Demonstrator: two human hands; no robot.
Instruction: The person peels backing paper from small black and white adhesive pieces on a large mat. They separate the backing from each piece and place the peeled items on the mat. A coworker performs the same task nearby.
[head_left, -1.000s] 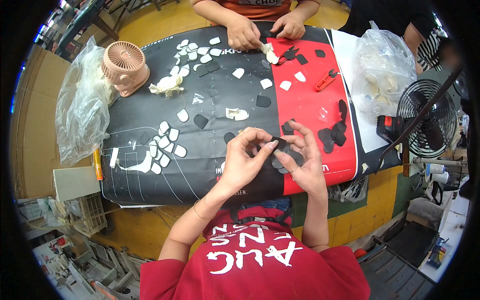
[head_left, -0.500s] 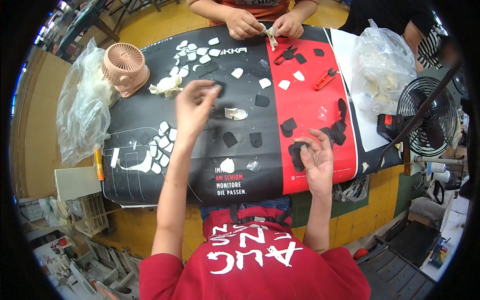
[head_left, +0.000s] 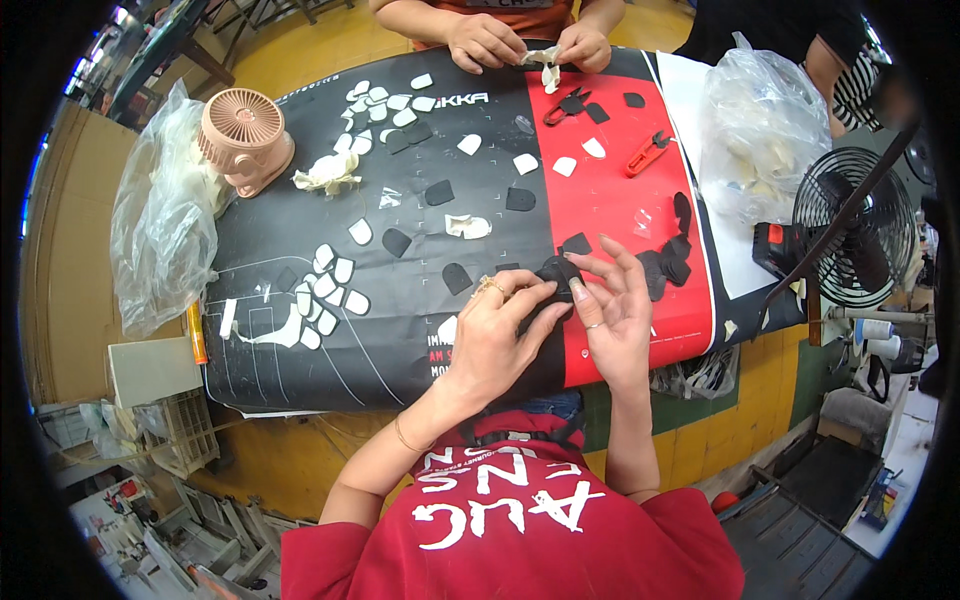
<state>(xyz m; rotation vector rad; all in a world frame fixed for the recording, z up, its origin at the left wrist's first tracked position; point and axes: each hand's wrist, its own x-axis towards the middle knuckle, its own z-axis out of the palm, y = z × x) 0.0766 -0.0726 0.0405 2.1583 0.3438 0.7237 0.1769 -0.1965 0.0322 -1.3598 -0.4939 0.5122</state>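
Note:
In front of me, both hands meet at a small stack of black rounded patches [head_left: 556,272]. My left hand [head_left: 497,335] pinches the stack between thumb and fingers. From the other side, my right hand [head_left: 615,312] grips it with thumb and forefinger, its other fingers raised. How many patches are in the stack is hidden. Single black patches lie close by, one left of my fingers [head_left: 457,278] and one just above them [head_left: 575,244]. Farther up is a cream fabric piece [head_left: 467,227], with two more black patches [head_left: 439,192] [head_left: 520,199] beyond it.
White patches [head_left: 325,290] lie in groups at the left. Two red-handled thread snips [head_left: 648,154] [head_left: 567,107] rest on the red part. A pink fan [head_left: 246,140], plastic bags [head_left: 165,215] [head_left: 757,130] and a black fan [head_left: 850,230] stand around. Across the table, a person's hands [head_left: 487,42] hold cream fabric.
My left hand has come down and right from the upper left to the stack at my right hand. A black patch that was by its fingers now lies on the table.

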